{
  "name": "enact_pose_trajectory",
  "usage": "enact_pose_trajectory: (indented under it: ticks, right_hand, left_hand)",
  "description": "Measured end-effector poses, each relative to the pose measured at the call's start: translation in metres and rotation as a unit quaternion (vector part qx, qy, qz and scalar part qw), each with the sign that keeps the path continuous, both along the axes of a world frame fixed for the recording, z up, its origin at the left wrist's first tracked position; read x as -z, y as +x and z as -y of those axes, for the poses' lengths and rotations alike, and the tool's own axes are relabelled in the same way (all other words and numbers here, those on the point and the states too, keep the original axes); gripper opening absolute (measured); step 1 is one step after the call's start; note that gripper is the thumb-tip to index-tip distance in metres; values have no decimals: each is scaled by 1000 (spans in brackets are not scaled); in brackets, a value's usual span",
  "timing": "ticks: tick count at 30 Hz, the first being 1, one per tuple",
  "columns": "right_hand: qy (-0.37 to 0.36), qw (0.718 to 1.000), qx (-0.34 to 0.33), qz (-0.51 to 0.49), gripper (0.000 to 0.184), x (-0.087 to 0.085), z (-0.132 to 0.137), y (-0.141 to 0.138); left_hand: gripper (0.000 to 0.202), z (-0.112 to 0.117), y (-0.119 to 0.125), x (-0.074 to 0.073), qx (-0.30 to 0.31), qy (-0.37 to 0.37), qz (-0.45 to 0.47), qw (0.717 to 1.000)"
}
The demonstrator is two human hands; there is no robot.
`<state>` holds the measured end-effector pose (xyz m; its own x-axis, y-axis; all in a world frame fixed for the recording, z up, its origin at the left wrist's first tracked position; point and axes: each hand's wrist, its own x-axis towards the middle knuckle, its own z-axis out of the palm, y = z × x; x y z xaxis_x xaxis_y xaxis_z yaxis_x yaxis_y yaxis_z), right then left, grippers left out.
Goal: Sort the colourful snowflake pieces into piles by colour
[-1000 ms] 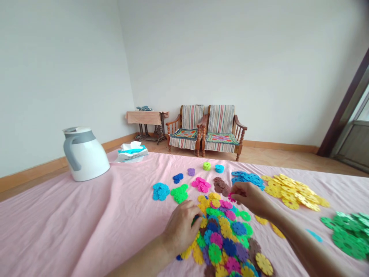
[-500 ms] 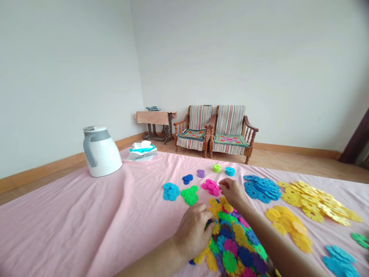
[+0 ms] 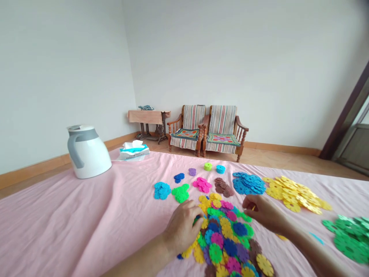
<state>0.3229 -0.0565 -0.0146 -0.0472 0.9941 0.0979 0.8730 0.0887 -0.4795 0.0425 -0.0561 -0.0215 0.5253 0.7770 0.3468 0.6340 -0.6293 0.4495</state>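
A mixed heap of coloured plastic snowflake discs lies on the pink cloth in front of me. My left hand rests knuckles-up on the heap's left edge, fingers curled onto the discs; what they hold, if anything, is hidden. At the heap's right edge my right hand has its fingers curled, with a bit of yellow showing at the fingertips. Sorted piles lie beyond: light blue, green, pink, brown, blue, yellow.
A white jug and a tissue pack stand at the cloth's far left. A green pile lies at the right. Small dark blue, purple, lime and cyan stacks sit further back. Two wooden armchairs stand by the wall.
My right hand went from the heap to the pink pile, then came back to the heap's right edge. My left hand has stayed on the heap. The camera swung right and back.
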Motion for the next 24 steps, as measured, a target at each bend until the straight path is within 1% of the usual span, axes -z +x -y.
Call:
enact_pose_trajectory:
  ticks: [4,10,12,15,20,24]
  right_hand:
    - [-19,997,-3,71,14,-2,8,3]
    - [-37,993,-13,115,14,-8,13,-7]
    - [-47,993,-24,104,11,-10,15,-12]
    - [-64,995,-41,60,10,-10,16,-17]
    - [-79,996,-38,11,16,-6,15,-21]
    - [-92,995,-46,9,20,-12,18,-21]
  left_hand:
    - [12,-1,0,1,-4,1,1,1000]
    - [12,-1,-1,-1,0,-2,0,1000]
    - [13,-1,-1,0,2,-2,2,1000]
    - [12,-1,-1,0,3,-1,6,1000]
    - [12,-1,-1,-1,3,-4,0,1000]
    - [13,0,-1,-1,5,-4,-1,1000]
